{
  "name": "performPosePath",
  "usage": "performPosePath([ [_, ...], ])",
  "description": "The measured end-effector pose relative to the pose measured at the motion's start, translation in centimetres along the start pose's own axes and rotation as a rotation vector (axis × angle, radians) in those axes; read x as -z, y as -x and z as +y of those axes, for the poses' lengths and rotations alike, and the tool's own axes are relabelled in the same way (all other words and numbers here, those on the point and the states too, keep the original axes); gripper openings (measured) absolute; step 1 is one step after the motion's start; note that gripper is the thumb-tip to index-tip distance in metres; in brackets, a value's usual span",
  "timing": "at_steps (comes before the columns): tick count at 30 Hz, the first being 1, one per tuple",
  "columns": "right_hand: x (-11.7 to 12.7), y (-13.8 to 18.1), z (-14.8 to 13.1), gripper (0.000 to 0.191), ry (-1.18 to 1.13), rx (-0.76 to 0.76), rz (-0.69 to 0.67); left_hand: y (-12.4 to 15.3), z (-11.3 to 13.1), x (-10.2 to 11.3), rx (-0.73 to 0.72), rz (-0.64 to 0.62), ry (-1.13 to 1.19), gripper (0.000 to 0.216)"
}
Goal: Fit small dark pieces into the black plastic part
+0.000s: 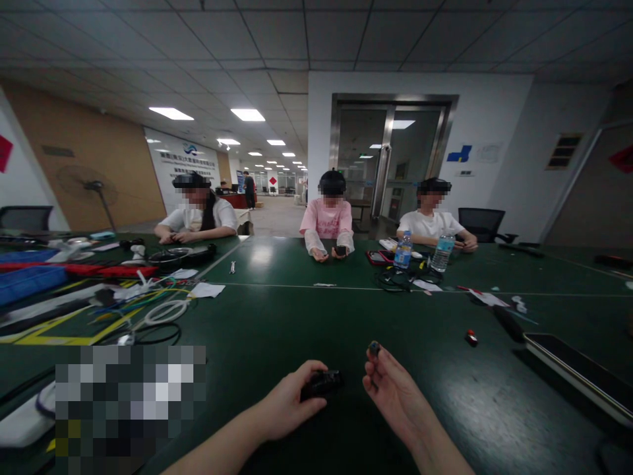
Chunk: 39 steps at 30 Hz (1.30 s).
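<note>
Just above the green tabletop (277, 330), my left hand (291, 400) wraps its fingers and thumb around a small black device (321, 384). The device lies sideways in the grip, and its far end sticks out to the right. To the right of it, my right hand (393, 392) is turned partly palm up. Its thumb and forefinger pinch a small dark round piece (374, 348) with a lighter, metallic-looking edge. What kind of piece this is I cannot make out. The two hands are apart, and so are the things in them.
A small red-and-black object (471, 338) lies to the right, near a flat dark slab-like device (578, 369). Cables (165, 313) and blue trays (32, 284) crowd the left. Water bottles (442, 252) stand farther back. Three people sit across the table, one in a pink shirt (327, 219).
</note>
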State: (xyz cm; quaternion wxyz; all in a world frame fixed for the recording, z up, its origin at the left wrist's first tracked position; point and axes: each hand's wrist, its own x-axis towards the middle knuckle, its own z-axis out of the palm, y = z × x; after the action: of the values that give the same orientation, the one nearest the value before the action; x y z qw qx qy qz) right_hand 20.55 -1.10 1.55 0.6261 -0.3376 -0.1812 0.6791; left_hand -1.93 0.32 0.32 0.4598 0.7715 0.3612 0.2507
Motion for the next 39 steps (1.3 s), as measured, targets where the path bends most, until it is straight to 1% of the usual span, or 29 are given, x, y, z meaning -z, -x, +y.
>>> performPosePath([
  [3,-0.2,0.1,0.0,0.034,0.021,0.004,0.001,0.0,0.1,0.0,0.011,-0.002,0.006,0.045],
  [6,-0.2,0.1,0.1,0.039,0.054,0.015,-0.003,0.0,0.4,0.1,0.029,-0.006,-0.014,0.045],
  [9,-0.2,0.1,0.3,0.041,0.154,0.056,-0.014,-0.1,0.3,0.1,0.03,-0.005,-0.012,0.045],
  [13,-0.1,0.0,1.0,0.038,0.437,0.151,-0.065,-0.1,0.0,0.0,-0.001,-0.008,0.01,0.045],
  [15,-0.1,-0.1,1.3,0.036,0.587,0.189,-0.119,-0.1,-0.1,0.0,-0.003,-0.011,0.001,0.044],
  [18,-0.3,0.0,1.7,0.027,0.801,0.257,-0.204,-0.1,-0.1,0.0,-0.008,-0.005,-0.014,0.044],
  [21,-0.5,0.4,1.9,0.02,0.995,0.315,-0.246,-0.2,-0.2,0.0,-0.017,-0.002,0.003,0.045],
  [24,-0.5,0.6,2.2,0.022,1.128,0.353,-0.292,-0.2,-0.3,-0.2,-0.025,0.0,0.008,0.045],
  [29,-0.3,0.7,2.2,0.024,1.193,0.407,-0.314,-0.2,-0.3,-0.1,-0.026,0.005,-0.026,0.043],
  [35,-0.5,0.8,2.1,0.023,1.225,0.396,-0.36,-0.1,0.2,0.1,-0.034,0.004,-0.099,0.041],
  [39,-0.5,0.9,2.2,0.024,1.261,0.39,-0.365,-0.1,0.3,0.1,-0.044,-0.001,-0.09,0.039],
])
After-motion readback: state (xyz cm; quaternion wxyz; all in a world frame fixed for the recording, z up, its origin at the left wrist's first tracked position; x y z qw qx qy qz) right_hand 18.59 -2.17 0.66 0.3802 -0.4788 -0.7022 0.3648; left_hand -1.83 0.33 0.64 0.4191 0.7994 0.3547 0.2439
